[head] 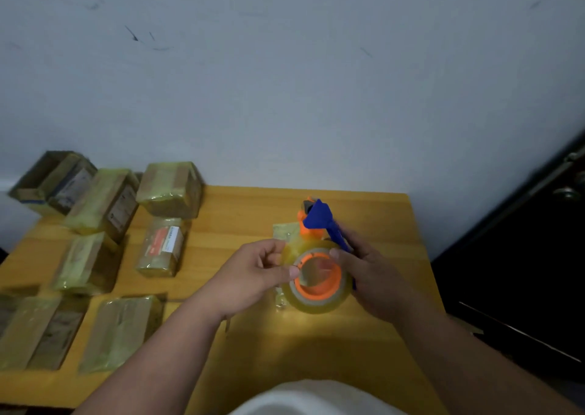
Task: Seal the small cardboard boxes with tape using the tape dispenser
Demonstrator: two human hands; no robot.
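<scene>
A blue and orange plastic tape dispenser (pixel 318 224) loaded with a fat roll of clear yellowish packing tape (pixel 319 283) is held up over the yellow wooden tabletop (pixel 253 345), a little right of its middle, with the roll toward the person and the blue cutter head toward the pale wall (pixel 285 66) behind. The right hand (pixel 373 275) has its grip closed on the dispenser, fingers wrapped along the blue handle on the roll's right side and the thumb resting on the roll's rim. The left hand (pixel 258 274) comes in from the roll's left side, its grip a narrow pinch at the roll's edge; whether it has a loose tape end between thumb and fingertips is too blurred to tell. Just beyond the dispenser, under its orange neck, part of a small tape-wrapped cardboard parcel (pixel 283 232) shows on the tabletop. Well to the left of the dispenser lie the small cardboard boxes, all glossy with yellowish tape: one with a red and white label (pixel 161 247) nearest, a squarish one (pixel 171 190) behind it by the wall, two more (pixel 104 205) (pixel 85 262) further left, and two large flat ones (pixel 123 332) (pixel 38 332) along the near edge. At the far left corner, an open-topped box (pixel 53 180) leans against the wall.
</scene>
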